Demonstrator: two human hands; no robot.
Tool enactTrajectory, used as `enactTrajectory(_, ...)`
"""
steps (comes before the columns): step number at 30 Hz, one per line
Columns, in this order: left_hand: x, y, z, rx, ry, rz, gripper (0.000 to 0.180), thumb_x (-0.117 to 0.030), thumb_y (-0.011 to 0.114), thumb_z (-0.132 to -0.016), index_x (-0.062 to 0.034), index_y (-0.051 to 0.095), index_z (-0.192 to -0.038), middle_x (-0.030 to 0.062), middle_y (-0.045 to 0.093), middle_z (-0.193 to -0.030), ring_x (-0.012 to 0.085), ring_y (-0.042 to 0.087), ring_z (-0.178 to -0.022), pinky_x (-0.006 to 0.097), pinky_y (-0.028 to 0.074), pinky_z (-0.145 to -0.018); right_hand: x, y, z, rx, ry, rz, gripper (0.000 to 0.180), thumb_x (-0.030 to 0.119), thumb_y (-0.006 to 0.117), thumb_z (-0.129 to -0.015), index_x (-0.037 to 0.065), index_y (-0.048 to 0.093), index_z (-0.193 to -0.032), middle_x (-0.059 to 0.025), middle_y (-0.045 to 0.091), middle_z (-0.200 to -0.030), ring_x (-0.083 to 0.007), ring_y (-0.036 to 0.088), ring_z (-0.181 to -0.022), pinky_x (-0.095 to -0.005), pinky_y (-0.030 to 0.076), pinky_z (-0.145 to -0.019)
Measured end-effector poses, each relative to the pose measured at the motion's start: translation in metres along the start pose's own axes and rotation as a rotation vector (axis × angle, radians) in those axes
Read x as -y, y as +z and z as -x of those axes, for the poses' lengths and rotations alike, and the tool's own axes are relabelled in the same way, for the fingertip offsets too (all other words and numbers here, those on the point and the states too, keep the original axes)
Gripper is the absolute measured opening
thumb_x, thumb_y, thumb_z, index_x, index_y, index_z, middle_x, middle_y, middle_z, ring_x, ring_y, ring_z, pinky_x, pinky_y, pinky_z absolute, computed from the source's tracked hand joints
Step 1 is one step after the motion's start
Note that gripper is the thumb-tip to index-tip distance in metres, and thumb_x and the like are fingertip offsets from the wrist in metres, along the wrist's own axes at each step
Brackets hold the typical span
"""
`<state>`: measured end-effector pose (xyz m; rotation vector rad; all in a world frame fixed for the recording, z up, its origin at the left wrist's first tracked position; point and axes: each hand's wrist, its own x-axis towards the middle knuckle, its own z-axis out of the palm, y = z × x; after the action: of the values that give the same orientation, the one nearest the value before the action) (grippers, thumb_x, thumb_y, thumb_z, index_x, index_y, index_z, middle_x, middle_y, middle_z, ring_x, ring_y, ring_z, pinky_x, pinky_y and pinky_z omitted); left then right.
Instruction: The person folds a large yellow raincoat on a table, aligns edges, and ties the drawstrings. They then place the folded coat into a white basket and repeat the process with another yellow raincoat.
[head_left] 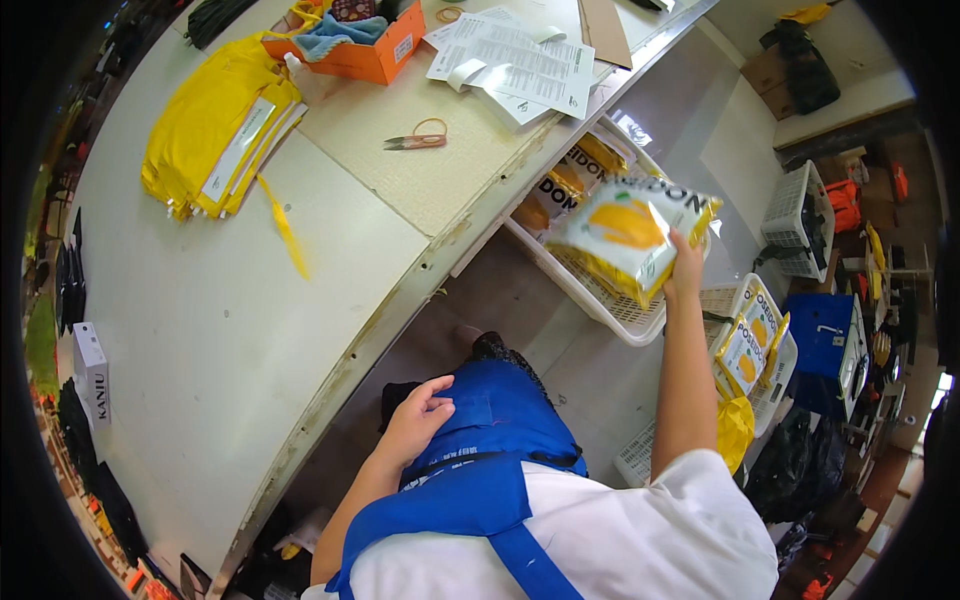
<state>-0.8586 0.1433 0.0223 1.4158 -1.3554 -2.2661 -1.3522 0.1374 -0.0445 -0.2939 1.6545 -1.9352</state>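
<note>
My right hand (684, 268) grips the edge of a plastic glove packet (625, 232), white and yellow with yellow gloves pictured on it. The packet is tilted and a little smeared by motion, over a white plastic basket (640, 328). Inside that basket lie more packets (560, 190) of the same kind. Near my lap, over the blue apron (500, 400), my left hand (422, 412) holds nothing, its fingers loosely bent and apart.
On the white table lie a stack of yellow gloves (215, 125), thread snips (415, 141), printed sheets (515, 65) and an orange box (350, 50) with cloths. A second white basket (775, 390) with packets stands at right, near a blue box (820, 345).
</note>
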Motion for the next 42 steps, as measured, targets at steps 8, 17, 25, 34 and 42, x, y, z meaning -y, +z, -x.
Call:
enactTrajectory(8,0.076,0.006,0.008,-0.366,-0.039,0.128,0.043,-0.009,0.057,-0.086,-0.004,0.05,-0.128,0.0105,0.056,-0.125,0.0166,0.058,-0.101,0.029,0.045,-0.09,-0.07,0.04,-0.125,-0.125,0.125,0.944,0.077,0.032,0.075,-0.076,0.001,0.03,-0.129,-0.0157,0.053,-0.108,-0.0241,0.057,-0.08,-0.0391,0.049,-0.059)
enactTrajectory(17,0.374,0.083,0.072,-0.989,-0.321,0.022,0.048,-0.023,0.064,-0.079,-0.0014,0.053,-0.121,0.0256,0.058,-0.115,0.0376,0.057,-0.107,0.042,0.044,-0.093,-0.219,0.02,0.151,1.651,0.103,1.382,0.049,0.01,0.066,-0.082,0.002,0.043,-0.124,-0.0105,0.065,-0.083,-0.0181,0.065,-0.074,-0.0296,0.052,-0.068)
enactTrajectory(25,0.578,0.081,0.059,-1.329,-0.872,0.487,0.082,-0.026,0.071,-0.072,-0.0116,0.03,-0.142,0.0255,0.024,-0.144,0.044,0.035,-0.127,0.046,0.037,-0.102,-0.195,0.117,0.287,1.931,0.486,1.628,0.041,0.016,0.062,-0.089,0.004,0.047,-0.125,-0.0086,0.063,-0.094,-0.0156,0.061,-0.084,-0.0274,0.049,-0.079)
enactTrajectory(34,0.743,0.021,0.117,-1.438,-1.53,0.575,0.109,-0.045,0.074,-0.072,-0.0214,0.002,-0.149,0.0146,-0.003,-0.155,0.0436,0.011,-0.139,0.063,0.029,-0.102,-0.255,0.112,0.304,1.595,0.511,2.045,0.034,0.017,0.058,-0.09,0.002,0.048,-0.119,-0.0099,0.063,-0.091,-0.0154,0.061,-0.077,-0.025,0.049,-0.068)
enactTrajectory(42,0.736,0.053,0.164,-1.991,-0.097,1.675,0.055,-0.011,0.059,-0.079,-0.001,0.041,-0.131,0.0109,0.055,-0.111,0.0221,0.055,-0.09,0.035,0.046,-0.079,-0.297,0.129,0.44,2.091,0.467,1.857,0.032,0.016,0.06,-0.091,0.003,0.05,-0.118,-0.0055,0.058,-0.09,-0.0104,0.053,-0.077,-0.0249,0.047,-0.076)
